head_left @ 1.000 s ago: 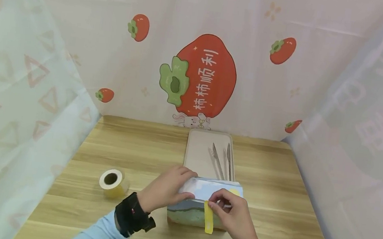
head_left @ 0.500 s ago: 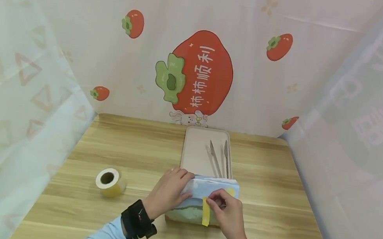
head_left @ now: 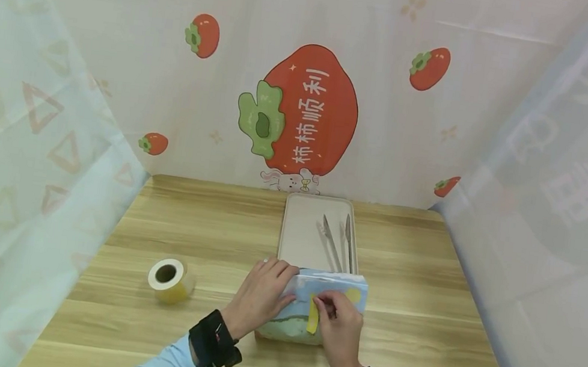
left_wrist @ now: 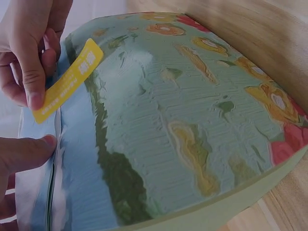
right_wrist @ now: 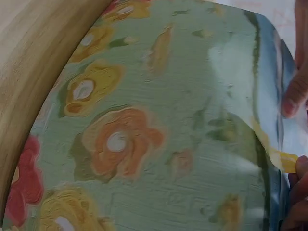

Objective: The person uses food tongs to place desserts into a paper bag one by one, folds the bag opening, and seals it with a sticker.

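A paper bag [head_left: 285, 326] printed with a painted flower scene lies on the table, its pale blue top folded over. My left hand [head_left: 259, 293] grips that fold, thumb in front and fingers over the far edge, largely hidden. My right hand [head_left: 340, 333] pinches one end of a yellow sticker strip [head_left: 313, 320] with white lettering between thumb and forefinger. In the left wrist view the strip [left_wrist: 72, 79] slants across the fold line, its free end over the green printed part. The right wrist view shows the strip [right_wrist: 287, 161] bent along the bag [right_wrist: 192, 120].
A roll of yellow stickers [head_left: 172, 294] stands on the wooden table [head_left: 224, 224] to the left. Behind the bag is a beige tray [head_left: 301, 227] with two slim metal knife-like utensils [head_left: 332, 242] on it. Printed cloth walls [head_left: 384, 157] enclose the back and sides.
My right hand has moved left and closer to the bag with the strip, which now lies nearer its front. My left hand keeps its grip on the fold. The head view has shifted slightly.
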A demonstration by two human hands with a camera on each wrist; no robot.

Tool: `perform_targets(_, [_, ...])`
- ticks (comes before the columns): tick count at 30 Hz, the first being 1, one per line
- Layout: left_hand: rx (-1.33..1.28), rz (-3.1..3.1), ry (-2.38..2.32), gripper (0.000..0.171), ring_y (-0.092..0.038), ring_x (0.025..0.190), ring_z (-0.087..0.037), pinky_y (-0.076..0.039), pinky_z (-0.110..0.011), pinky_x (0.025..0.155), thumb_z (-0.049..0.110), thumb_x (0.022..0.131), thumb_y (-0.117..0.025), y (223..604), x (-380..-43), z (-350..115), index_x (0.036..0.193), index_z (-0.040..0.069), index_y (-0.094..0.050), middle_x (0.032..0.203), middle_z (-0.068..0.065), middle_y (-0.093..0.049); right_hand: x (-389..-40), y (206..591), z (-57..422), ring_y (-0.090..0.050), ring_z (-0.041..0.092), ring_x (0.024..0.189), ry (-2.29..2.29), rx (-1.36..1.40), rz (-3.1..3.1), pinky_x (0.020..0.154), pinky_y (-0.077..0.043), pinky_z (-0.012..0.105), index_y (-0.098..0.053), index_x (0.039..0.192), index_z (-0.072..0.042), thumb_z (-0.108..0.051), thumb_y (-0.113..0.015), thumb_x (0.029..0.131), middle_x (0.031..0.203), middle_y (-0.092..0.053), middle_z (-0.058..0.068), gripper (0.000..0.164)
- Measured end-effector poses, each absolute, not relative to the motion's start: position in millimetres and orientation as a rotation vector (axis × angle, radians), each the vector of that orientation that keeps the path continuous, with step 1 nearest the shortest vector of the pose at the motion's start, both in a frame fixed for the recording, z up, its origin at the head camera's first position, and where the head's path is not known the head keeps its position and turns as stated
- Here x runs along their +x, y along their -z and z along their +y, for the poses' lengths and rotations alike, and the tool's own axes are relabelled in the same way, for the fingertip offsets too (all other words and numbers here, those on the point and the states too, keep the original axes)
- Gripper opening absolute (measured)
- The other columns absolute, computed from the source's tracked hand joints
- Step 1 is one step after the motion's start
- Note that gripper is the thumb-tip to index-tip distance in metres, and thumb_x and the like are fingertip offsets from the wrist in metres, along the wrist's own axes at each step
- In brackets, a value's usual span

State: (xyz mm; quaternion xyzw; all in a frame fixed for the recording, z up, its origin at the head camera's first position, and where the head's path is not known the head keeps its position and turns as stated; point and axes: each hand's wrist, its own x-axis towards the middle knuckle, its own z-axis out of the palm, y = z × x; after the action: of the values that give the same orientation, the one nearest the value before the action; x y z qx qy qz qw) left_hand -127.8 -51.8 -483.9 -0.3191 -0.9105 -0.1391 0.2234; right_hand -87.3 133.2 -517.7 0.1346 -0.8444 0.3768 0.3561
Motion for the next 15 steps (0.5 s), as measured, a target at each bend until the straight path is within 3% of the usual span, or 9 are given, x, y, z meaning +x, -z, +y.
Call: perform_targets(15, [-0.895, -2.489, 0.404, 0.049, -0.061, 0.097, -0.015, -0.045, -0.029, 0.075, 0.033, 0.076, -0.086, 485.7, -128.0, -53.8, 0.116, 0.015, -0.064, 0.105, 0.003, -0.067, -90.0, 526.5, 129.7, -0.058, 0.011, 0.059, -0.680, 0.347, -2.182, 0.052, -0.047, 0.019, -0.060, 0.082, -0.005, 0.003, -0.085, 0.068, 0.074, -0.060, 0.004, 0.029])
